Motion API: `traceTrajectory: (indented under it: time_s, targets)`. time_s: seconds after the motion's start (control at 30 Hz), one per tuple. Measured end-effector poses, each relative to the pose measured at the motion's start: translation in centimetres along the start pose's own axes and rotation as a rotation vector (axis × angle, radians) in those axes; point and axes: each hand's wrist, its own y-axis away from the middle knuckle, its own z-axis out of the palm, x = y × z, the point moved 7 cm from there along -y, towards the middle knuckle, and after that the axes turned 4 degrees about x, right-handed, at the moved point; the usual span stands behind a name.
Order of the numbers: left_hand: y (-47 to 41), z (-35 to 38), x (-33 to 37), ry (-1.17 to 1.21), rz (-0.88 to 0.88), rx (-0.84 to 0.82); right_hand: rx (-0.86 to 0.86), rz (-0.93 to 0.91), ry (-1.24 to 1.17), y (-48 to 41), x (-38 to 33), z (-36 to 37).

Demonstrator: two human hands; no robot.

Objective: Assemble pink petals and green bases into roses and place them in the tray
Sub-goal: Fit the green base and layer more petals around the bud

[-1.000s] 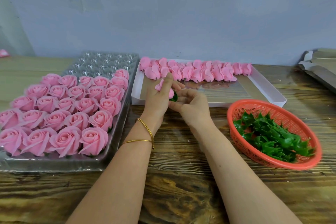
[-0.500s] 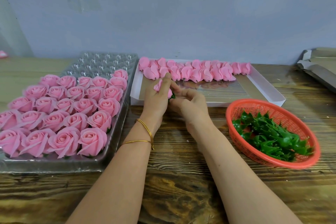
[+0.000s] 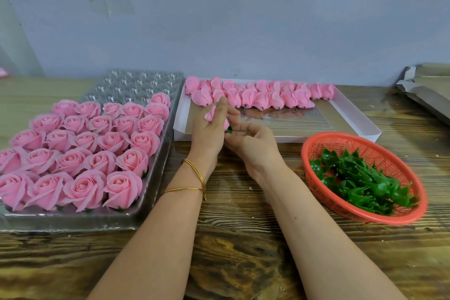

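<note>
My left hand (image 3: pixel 208 133) is closed around a pink petal bud (image 3: pixel 210 114), mostly hidden by the fingers. A small green base (image 3: pixel 229 130) peeks out under the bud, pinched by the fingertips of my right hand (image 3: pixel 250 143), which touches the left hand. Both hands hover over the near edge of the white box (image 3: pixel 353 114), which holds a row of loose pink petal buds (image 3: pixel 260 95) along its far side. On the left, the clear plastic tray (image 3: pixel 146 207) carries several finished pink roses (image 3: pixel 97 143); its far cells are bare.
A red mesh basket (image 3: pixel 399 217) with several green bases (image 3: pixel 360 182) sits at the right on the wooden table (image 3: pixel 243 251). Folded grey cardboard (image 3: pixel 428 90) lies at the far right. A blue-grey wall runs behind the table.
The hands stay pressed together at the same spot over the box edge; the fingers have shifted slightly around the bud and green base.
</note>
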Motion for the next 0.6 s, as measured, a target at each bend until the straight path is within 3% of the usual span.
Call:
traceTrajectory:
  time_s: [0.6]
  targets:
    - [0.02, -0.09, 0.45, 0.041, 0.036, 0.025, 0.041, -0.011, 0.119, 0.01, -0.14, -0.54]
